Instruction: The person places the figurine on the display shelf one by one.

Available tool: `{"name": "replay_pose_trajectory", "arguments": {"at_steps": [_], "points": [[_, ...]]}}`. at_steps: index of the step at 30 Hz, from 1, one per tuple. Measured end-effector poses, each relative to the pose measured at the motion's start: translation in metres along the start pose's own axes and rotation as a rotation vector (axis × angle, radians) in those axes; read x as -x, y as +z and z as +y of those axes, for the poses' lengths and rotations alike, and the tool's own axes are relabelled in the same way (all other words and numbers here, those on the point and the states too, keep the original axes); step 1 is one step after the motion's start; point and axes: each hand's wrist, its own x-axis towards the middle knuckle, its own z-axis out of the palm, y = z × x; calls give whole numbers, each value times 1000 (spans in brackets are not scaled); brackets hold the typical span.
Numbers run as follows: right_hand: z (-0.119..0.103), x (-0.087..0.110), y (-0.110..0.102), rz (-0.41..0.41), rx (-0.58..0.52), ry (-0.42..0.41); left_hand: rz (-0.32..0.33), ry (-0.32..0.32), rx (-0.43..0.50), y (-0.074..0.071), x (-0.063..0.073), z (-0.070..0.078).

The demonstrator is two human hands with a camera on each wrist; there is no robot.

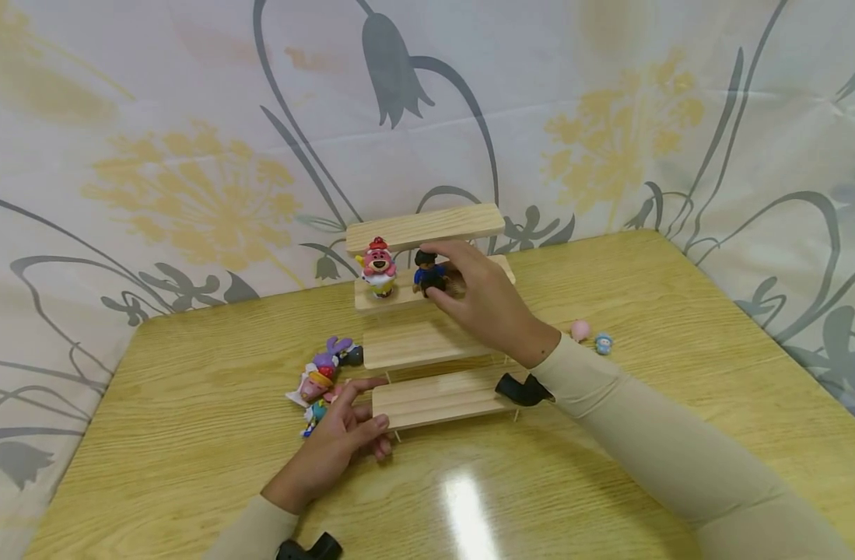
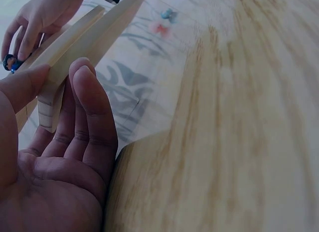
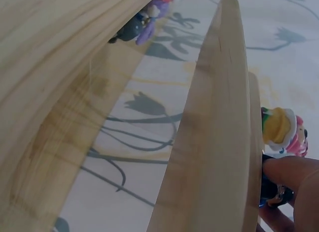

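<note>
A tiered wooden display stand (image 1: pixel 434 398) stands on the table. My left hand (image 1: pixel 336 439) holds the left end of its lowest board, thumb on the front edge and fingers curled around the end, as the board (image 2: pixel 75 65) shows in the left wrist view. Up on the second board from the top, my right hand (image 1: pixel 493 299) pinches a small toy figure (image 1: pixel 427 272) with a black top and a blue body. Thumb and fingers come at it from the right. Left of it on that board stands a pink bear figurine (image 1: pixel 378 268) with a red topping.
Several colourful figurines (image 1: pixel 322 377) lie in a cluster on the table left of the stand, close by my left hand. To the right are a pink round toy (image 1: pixel 579 330) and a little blue figure (image 1: pixel 604 343). A patterned cloth (image 1: pixel 210 117) hangs behind.
</note>
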Motion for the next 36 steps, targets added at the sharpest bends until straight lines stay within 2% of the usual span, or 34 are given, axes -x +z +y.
{"name": "replay_pose_trajectory", "arguments": {"at_steps": [10, 19, 23, 29, 36], "points": [[3, 5, -6, -38, 3, -51, -10, 5, 11, 1, -1, -2], [3, 32, -18, 81, 26, -121, -7, 19, 7, 1, 0, -2], [5, 46, -24, 113, 33, -104, -10, 20, 15, 1, -1, -2], [11, 66, -35, 175, -11, -52, -7, 8, 18, 0, 0, -4], [22, 81, -52, 269, -14, -78, -4, 11, 2, 1, 0, -2]]}}
